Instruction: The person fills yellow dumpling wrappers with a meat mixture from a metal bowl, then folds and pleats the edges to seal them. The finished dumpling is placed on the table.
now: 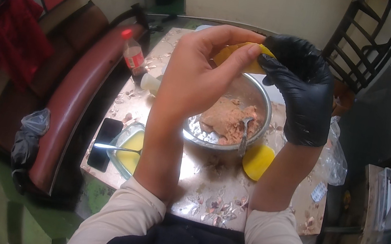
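1. Yellow wrapper (254, 60): thin round dough piece, held up in the air between both hands, above the far rim of the steel bowl (265, 107). Mostly hidden by fingers; its long axis looks to run left-right.
2. Left hand (197, 76), bare: fingers pressed together, pinching the wrapper's left and top edge, thumb underneath. Wrapper lies at the fingertips, to their right.
3. Right hand (303, 88), in black glove: fingers curled, pinching the wrapper's right edge. Both hands touch it; neither is clearly nearer.
4. Steel bowl sits mid-surface, directly under the hands, holding pinkish minced filling (229, 119) and a spoon (244, 135) with its handle leaning over the near rim.
5. Second yellow wrapper (256, 161) lies flat on the surface (211, 186), just beside the bowl's near-right rim.
6. Glass dish (130, 150) with yellow liquid and a metal utensil at the surface's left edge; black phone (103, 143) beside it at that edge.
7. Plastic bottle (134, 56) with red cap near the far-left corner.
8. Open room: bare surface along the near edge; clear plastic bag (335, 157) crowds the right edge.
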A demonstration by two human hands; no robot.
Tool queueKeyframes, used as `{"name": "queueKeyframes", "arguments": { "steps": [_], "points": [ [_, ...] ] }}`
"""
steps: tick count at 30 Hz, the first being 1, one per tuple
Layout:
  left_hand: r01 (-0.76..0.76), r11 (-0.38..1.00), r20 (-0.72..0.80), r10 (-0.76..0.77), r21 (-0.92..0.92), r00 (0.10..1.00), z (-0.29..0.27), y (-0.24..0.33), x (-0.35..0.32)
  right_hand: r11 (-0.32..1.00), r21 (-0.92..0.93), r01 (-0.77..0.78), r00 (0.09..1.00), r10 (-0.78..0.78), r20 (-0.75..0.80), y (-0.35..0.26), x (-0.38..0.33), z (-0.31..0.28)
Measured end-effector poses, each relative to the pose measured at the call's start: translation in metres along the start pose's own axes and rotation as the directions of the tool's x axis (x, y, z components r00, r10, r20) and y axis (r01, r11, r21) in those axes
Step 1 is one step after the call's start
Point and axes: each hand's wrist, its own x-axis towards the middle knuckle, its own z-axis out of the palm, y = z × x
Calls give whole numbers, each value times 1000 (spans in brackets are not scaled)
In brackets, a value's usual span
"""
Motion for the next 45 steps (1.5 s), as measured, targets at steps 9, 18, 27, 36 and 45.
{"name": "queueKeyframes", "arguments": {
  "steps": [9,18,27,36,45],
  "points": [
    [-38,999,-54,38,1,998,-1,-4,0,995,2,-105,994,105,-16,-2,0,-3],
    [89,996,-11,-89,-12,996,-3,3,-1,998,10,-66,995,67,-71,-1,-2,4],
    [-29,994,-46,24,-108,999,-1,-1,0,1000,24,0,999,2,-53,2,-2,4],
    [-93,992,-105,85,-79,991,2,0,0,984,152,-96,995,90,45,3,1,-6],
    [-113,992,-128,104,-61,986,6,-2,0,966,232,-117,992,100,81,3,1,-11]
  ]
}}
